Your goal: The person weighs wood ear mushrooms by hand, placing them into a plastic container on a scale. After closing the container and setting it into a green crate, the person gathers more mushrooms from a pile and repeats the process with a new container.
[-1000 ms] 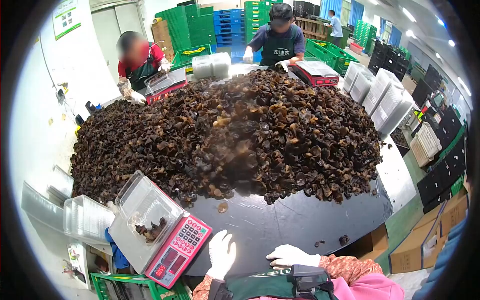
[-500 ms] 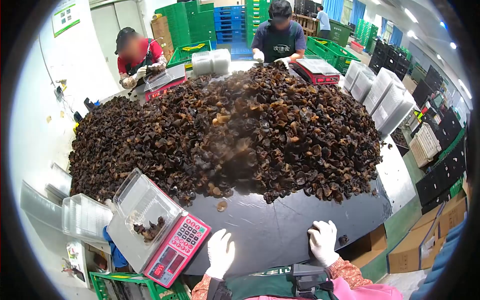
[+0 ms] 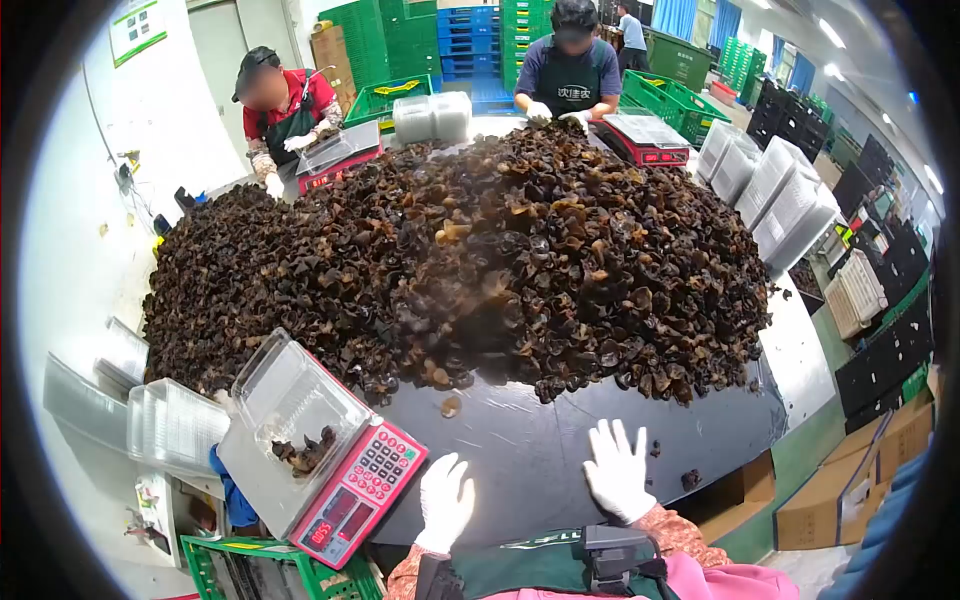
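My left hand (image 3: 446, 502), in a white glove, is beside the pink digital scale (image 3: 360, 490) with its fingers stretched and nothing in them. My right hand (image 3: 617, 473), gloved too, is over the dark tabletop (image 3: 530, 450) with its fingers spread. On the scale, an open clear plastic box (image 3: 300, 400) holds a small clump of wood ear mushrooms (image 3: 305, 452). A big heap of wood ear mushrooms (image 3: 600, 270) lies beyond both hands. A few dark scraps (image 3: 690, 479) are right of my right hand.
Stacked clear boxes (image 3: 178, 427) stand at the left, more (image 3: 790, 205) at the right. Across the heap, one person (image 3: 285, 110) and another (image 3: 570, 75) stand by red scales. A green crate (image 3: 270, 565) is below left, cardboard boxes (image 3: 850, 480) at the right.
My right hand has moved left and its fingers have spread. My left hand has hardly moved. The co-worker at the far left has lowered an arm toward the heap.
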Tool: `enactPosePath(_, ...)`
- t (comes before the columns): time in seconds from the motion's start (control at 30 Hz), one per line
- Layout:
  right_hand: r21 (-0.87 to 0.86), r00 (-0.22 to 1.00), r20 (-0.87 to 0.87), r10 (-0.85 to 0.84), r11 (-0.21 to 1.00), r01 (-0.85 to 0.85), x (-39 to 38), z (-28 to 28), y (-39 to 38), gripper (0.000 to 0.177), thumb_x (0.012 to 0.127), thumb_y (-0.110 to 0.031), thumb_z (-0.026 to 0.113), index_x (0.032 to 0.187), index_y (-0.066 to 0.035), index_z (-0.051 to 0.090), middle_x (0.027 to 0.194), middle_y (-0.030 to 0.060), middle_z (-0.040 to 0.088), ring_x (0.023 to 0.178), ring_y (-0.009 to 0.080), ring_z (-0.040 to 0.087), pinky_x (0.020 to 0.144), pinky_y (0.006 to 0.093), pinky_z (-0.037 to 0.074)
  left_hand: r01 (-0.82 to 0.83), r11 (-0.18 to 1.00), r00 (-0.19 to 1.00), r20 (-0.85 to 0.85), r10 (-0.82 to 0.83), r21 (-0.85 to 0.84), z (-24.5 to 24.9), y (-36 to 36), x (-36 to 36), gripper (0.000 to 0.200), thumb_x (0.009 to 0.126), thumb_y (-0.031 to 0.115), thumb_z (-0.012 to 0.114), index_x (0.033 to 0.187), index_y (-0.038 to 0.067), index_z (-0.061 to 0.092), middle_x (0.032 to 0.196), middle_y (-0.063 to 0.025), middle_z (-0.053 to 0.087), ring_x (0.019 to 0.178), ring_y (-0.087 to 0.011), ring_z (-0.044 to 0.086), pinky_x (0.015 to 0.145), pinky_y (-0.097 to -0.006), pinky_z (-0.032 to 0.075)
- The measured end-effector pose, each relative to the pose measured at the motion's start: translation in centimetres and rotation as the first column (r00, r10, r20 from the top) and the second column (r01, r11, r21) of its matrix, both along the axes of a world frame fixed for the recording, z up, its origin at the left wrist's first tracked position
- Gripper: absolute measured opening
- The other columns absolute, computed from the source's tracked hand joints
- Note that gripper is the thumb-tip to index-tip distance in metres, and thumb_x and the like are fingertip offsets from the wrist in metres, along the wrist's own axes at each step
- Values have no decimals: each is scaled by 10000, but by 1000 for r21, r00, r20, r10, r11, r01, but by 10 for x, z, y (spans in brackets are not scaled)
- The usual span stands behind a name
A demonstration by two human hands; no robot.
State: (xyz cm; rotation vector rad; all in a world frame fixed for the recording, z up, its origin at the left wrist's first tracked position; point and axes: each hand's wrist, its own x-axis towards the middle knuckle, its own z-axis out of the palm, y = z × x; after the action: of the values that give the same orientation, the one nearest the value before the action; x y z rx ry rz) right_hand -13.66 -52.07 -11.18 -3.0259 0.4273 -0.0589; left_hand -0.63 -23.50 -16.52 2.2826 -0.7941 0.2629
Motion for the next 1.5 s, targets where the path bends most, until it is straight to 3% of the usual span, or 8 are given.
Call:
enactPosePath(0.67, -259, 533, -102, -840, 540, 801, -161, -24, -100, 569, 1044, -312, 484, 1552, -56, 464, 1695, 220, 243, 1574, 383, 189, 1267, 609, 43, 8, 1000, 999, -31, -8, 3, 1, 0, 2, 369, 842, 102, 759, 1204, 65, 698, 1327, -132, 638, 1248, -338, 575, 1069, -462, 446)
enactPosePath(1.07, -270, 529, 67, -846, 495, 826, -185, -42, -136, 597, 997, -226, 544, 1527, 28, 440, 1669, 254, 274, 1559, 382, 228, 1273, 577, 98, 9, 1000, 1000, -16, -9, 7, -1, -1, 2, 369, 840, 95, 757, 1203, 68, 691, 1328, -139, 636, 1250, -346, 572, 1074, -469, 439)
enactPosePath(1.23, -143, 863, 352, -362, 891, 432, -86, -40, -89, 615, 931, -220, 589, 1461, 72, 482, 1609, 313, 348, 1525, 452, 273, 1250, 628, 103, 3, 1000, 1000, -13, -3, -16, -3, -2, 1, 368, 836, 88, 762, 1196, 72, 687, 1326, -139, 641, 1238, -351, 582, 1067, -470, 446)
enactPosePath(1.3, -15, 942, 244, -230, 970, 241, -19, -10, -32, 600, 905, -242, 617, 1418, 54, 520, 1581, 317, 379, 1497, 477, 301, 1228, 658, 133, -3, 1000, 1000, -8, 3, -14, -2, -1, 1, 358, 843, 87, 758, 1194, 74, 687, 1333, -139, 639, 1236, -350, 585, 1061, -471, 451)
enactPosePath(1.37, 179, 978, 206, 44, 980, -82, 33, 2, 19, 560, 872, -300, 643, 1325, 20, 562, 1469, 310, 472, 1413, 499, 385, 1181, 659, 230, 12, 1000, 1000, -18, -12, -6, -7, 0, 2, 406, 867, 99, 729, 1266, 62, 662, 1339, -158, 636, 1246, -356, 588, 1067, -476, 454)
enactPosePath(1.4, 386, 976, -92, 197, 911, -148, 61, 40, 41, 587, 912, -300, 648, 1408, -10, 529, 1505, 294, 456, 1444, 474, 368, 1204, 632, 226, 18, 1000, 1000, -22, -18, 0, -9, 2, 2, 431, 879, 106, 714, 1302, 56, 650, 1342, -168, 634, 1251, -358, 589, 1070, -478, 456)
enactPosePath(1.43, 266, 867, 303, 396, 839, -476, 61, -4, 58, 615, 916, -356, 663, 1411, -14, 532, 1508, 276, 463, 1426, 444, 401, 1202, 609, 250, -17, 997, 995, -97, 10, -71, -9, 3, 2, 456, 893, 107, 696, 1340, 48, 624, 1355, -177, 628, 1258, -364, 588, 1081, -477, 454)
enactPosePath(1.5, 279, 772, 343, 535, 727, -628, 85, -9, 90, 621, 988, -367, 582, 1443, 47, 498, 1543, 273, 446, 1477, 411, 376, 1236, 591, 218, -104, 973, 966, -252, 51, -204, -8, 7, -1, 508, 921, 110, 659, 1415, 32, 573, 1381, -194, 615, 1272, -375, 587, 1102, -476, 450)
